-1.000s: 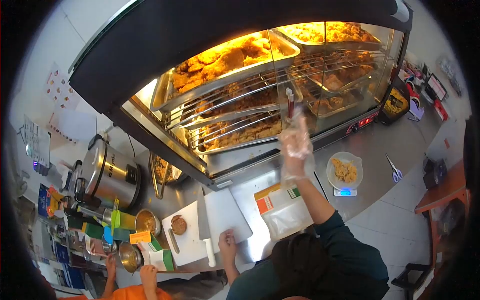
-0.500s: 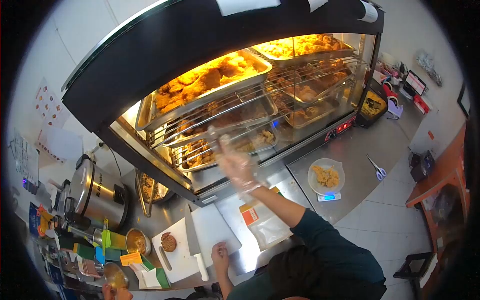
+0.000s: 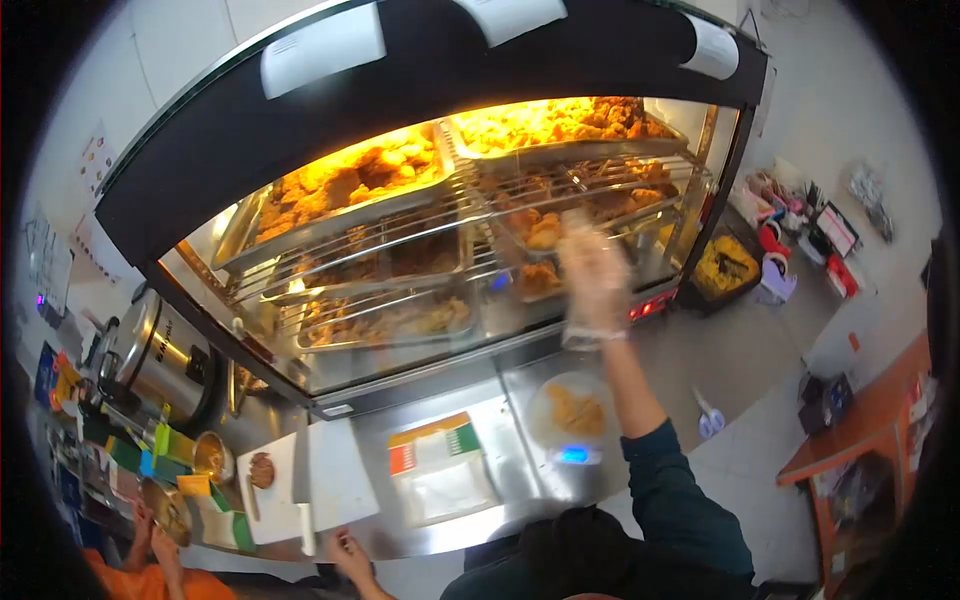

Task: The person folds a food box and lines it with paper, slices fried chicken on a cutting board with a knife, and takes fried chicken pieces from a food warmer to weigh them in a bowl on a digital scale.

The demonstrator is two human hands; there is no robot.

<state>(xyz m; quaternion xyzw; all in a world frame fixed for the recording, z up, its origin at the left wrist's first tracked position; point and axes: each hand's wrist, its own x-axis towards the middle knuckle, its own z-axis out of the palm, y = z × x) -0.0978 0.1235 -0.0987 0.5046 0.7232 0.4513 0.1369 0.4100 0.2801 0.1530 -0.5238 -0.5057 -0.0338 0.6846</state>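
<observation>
My right hand [image 3: 592, 285], in a clear plastic glove, is raised before the glass front of a lit food warmer [image 3: 420, 375]. Motion blurs its fingers, so whether it grips anything is unclear. Behind the glass, trays of fried food [image 3: 350, 180] stand on wire racks. Below that hand, a bowl of food [image 3: 575, 408] rests on a small scale [image 3: 575, 455] with a lit blue display. My bare left hand [image 3: 350, 555] has its fingers loosely curled with nothing visible in them, at the counter's front edge beside a white cutting board [image 3: 340, 475] and a knife [image 3: 305, 515].
Printed paper packaging [image 3: 445, 480] lies on the counter. Scissors [image 3: 710, 415] are at the right, near a black tray of yellow food [image 3: 725, 270]. A cooker [image 3: 160, 355] stands at the left. A co-worker's hands [image 3: 155, 530] are by a metal bowl [image 3: 168, 508].
The view has shifted. My right hand swept left along the warmer's front, then back right, where the fried pieces behind the glass now show beside it. My left hand stays near the cutting board.
</observation>
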